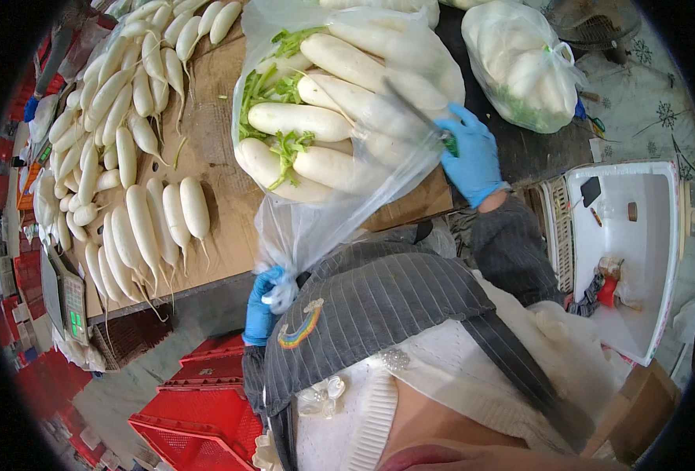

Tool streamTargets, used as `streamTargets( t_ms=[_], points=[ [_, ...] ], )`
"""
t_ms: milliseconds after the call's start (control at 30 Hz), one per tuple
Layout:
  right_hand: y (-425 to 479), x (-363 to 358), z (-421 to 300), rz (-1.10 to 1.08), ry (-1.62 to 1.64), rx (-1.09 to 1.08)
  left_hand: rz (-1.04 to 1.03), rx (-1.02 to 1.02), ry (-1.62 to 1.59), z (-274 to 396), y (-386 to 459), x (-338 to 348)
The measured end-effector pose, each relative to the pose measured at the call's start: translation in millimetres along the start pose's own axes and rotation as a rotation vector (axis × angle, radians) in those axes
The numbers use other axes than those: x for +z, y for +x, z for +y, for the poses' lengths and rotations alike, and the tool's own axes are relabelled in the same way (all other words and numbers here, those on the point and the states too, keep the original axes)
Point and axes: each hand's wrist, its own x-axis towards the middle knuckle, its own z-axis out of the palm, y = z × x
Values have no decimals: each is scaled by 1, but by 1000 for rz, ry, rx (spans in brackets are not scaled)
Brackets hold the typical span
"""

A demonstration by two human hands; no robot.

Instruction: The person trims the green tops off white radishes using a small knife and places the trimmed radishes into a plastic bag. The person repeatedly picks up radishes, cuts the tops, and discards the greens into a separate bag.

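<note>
A large clear plastic bag full of white radishes with green leaf stubs lies on the cardboard-covered table. My left hand, in a blue glove, grips the gathered, twisted neck of this bag near the apron. My right hand, also blue-gloved, is at the bag's right side, closed on the green handle of a knife. The blade points up and left over the bag; whether it touches the plastic cannot be told. Part of the handle is hidden by the fingers.
Loose white radishes are heaped on the table at the left, with a row near its front edge. A digital scale stands at the left corner. A tied bag of radishes, a white foam box and red crates surround the work area.
</note>
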Motion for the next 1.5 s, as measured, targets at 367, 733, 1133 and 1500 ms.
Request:
streamTargets(
  t_ms=[367, 733, 1133, 1500],
  points=[
    [39, 10, -45, -180, 558, -292, 141, 424, 607, 149, 52, 27],
    [-14, 4, 43, -27, 333, -54, -32, 262, 8, 104, 159, 73],
    [-70, 113, -24, 434, 1437, 761, -55, 7, -56, 90, 140, 99],
    [-4, 69, 23, 278, 1404, 666, 6, 94, -131, 105, 164, 141]
  ],
)
